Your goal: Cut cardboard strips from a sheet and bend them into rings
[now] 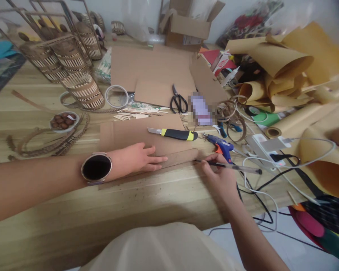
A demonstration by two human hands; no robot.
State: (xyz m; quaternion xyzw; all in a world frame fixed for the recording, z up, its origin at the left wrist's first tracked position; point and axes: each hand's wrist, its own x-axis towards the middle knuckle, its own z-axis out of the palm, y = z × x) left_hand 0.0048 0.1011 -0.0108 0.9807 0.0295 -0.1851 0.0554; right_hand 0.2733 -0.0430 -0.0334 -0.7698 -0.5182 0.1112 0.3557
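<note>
My left hand (138, 158), wearing a round-faced watch (96, 168), lies with fingers stretched out on a long, narrow cardboard strip (182, 156). The strip has a rounded right end and rests along the near edge of a brown cardboard sheet (130, 132). In my right hand (219, 175) a pen (244, 168) is pinched, its tip close to the strip's right end; whether it touches cannot be told. Just beyond my hands, a yellow-and-black utility knife (178, 134) lies on the sheet with its blade out. A blue glue gun (220, 146) is beside my right hand.
Black-handled scissors (178, 101) and a blurred-out phone-like object (201, 109) lie farther back. Woven stick-and-cardboard lanterns (87, 90) and a bowl of brown balls (63, 121) stand left. Rolled brown paper (284, 128), a power strip (261, 150) and loose cables crowd the right.
</note>
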